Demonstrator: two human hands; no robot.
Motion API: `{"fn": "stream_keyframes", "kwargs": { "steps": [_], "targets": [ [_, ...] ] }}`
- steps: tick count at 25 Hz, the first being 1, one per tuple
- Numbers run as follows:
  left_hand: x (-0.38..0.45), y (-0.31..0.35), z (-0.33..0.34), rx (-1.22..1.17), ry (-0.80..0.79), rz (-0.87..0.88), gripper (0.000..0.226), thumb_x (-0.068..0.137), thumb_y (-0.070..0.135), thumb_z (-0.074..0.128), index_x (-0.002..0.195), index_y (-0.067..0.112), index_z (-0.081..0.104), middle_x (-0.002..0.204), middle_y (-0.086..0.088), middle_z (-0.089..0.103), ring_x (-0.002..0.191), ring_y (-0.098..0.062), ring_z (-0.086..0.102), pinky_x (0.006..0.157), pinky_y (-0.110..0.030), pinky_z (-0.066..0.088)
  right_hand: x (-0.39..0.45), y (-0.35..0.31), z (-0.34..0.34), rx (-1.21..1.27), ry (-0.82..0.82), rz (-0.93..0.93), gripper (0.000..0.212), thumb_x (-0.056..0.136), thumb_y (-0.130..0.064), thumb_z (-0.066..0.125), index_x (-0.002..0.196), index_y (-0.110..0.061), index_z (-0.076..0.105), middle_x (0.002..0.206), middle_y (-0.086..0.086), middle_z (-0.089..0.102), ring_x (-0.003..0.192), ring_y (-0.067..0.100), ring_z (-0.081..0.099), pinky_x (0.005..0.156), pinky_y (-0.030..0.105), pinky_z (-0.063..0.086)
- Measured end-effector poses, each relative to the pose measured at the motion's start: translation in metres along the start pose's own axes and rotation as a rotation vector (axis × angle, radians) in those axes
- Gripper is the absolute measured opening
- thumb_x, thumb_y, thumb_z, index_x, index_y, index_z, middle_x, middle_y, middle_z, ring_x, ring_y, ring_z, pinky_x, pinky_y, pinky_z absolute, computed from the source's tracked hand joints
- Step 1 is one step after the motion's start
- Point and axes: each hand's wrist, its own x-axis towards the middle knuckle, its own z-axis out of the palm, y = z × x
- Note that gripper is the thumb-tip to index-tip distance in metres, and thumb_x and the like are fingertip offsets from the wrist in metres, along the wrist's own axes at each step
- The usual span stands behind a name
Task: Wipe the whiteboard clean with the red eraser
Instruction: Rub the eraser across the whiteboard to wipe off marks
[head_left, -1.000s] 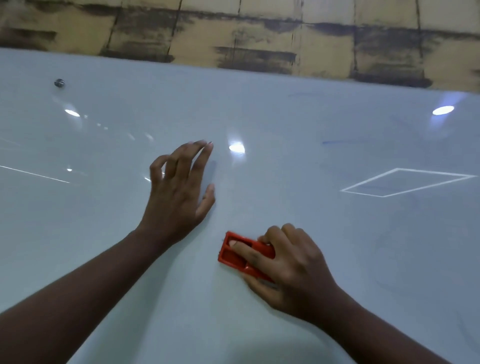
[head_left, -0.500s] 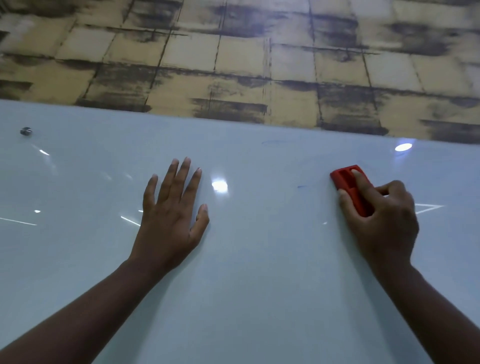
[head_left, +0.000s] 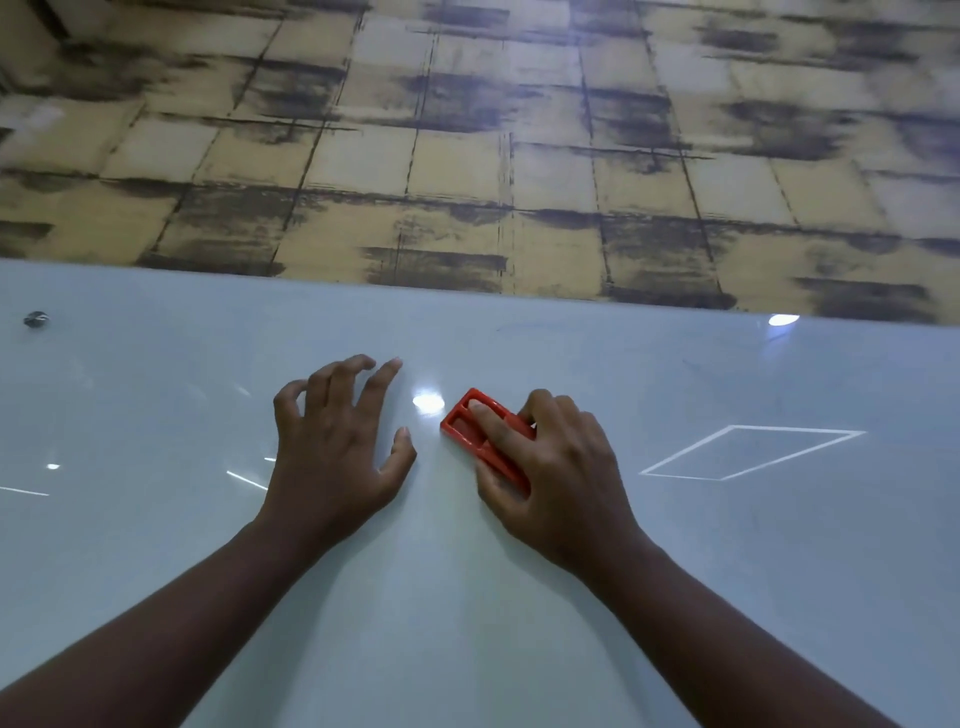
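Observation:
The whiteboard (head_left: 519, 597) fills the lower half of the head view, pale and glossy with light reflections. My right hand (head_left: 556, 467) grips the red eraser (head_left: 467, 423) and presses it flat on the board, index finger lying along its top. The eraser is near the board's middle, just right of a bright glare spot. My left hand (head_left: 332, 447) rests on the board a little to the left, palm down with its fingers bent at the knuckles and fingertips touching the surface. Very faint marker traces show near the board's upper edge.
A small dark metal fixing (head_left: 35, 318) sits at the board's upper left. Above the board's top edge is a wall (head_left: 467, 156) of yellowish tiles with dark smears. A reflected window outline (head_left: 748, 452) lies on the board at right.
My right hand has swept the eraser from the upper right back leftwards, close to my left hand. My left hand's fingers went from flat to bent. The view has tilted upwards.

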Motion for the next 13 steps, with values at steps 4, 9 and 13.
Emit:
{"fn": "stream_keyframes", "kwargs": {
  "steps": [4,9,13],
  "targets": [
    [0.019,0.008,0.011,-0.057,-0.016,0.121,0.07,0.095,0.049,0.041,0.157,0.015,0.048,0.163,-0.011,0.044,0.154,-0.031,0.039,0.12,-0.06,0.027,0.007,0.059,-0.009,-0.08,0.078,0.116,0.055,0.091,-0.044,0.057,0.14,-0.022,0.066,0.093,0.011,0.053,0.079,0.032,0.052,0.066,0.043,0.049],
    [0.021,0.019,0.025,-0.1,-0.052,0.106,0.069,0.101,0.048,0.032,0.164,0.019,0.038,0.172,-0.007,0.032,0.16,-0.024,0.027,0.127,-0.059,0.02,0.016,0.126,-0.02,-0.121,0.215,0.594,0.051,0.094,-0.036,0.068,0.142,-0.018,0.065,0.092,0.011,0.047,0.085,0.031,0.049,0.077,0.049,0.053],
    [0.018,0.017,0.028,-0.095,-0.051,0.091,0.069,0.102,0.048,0.031,0.165,0.02,0.035,0.174,-0.004,0.028,0.162,-0.02,0.023,0.129,-0.057,0.016,0.048,0.096,0.001,-0.069,0.225,0.596,0.052,0.094,-0.035,0.071,0.142,-0.017,0.065,0.098,0.014,0.05,0.09,0.029,0.047,0.081,0.044,0.052]
  ]
}}
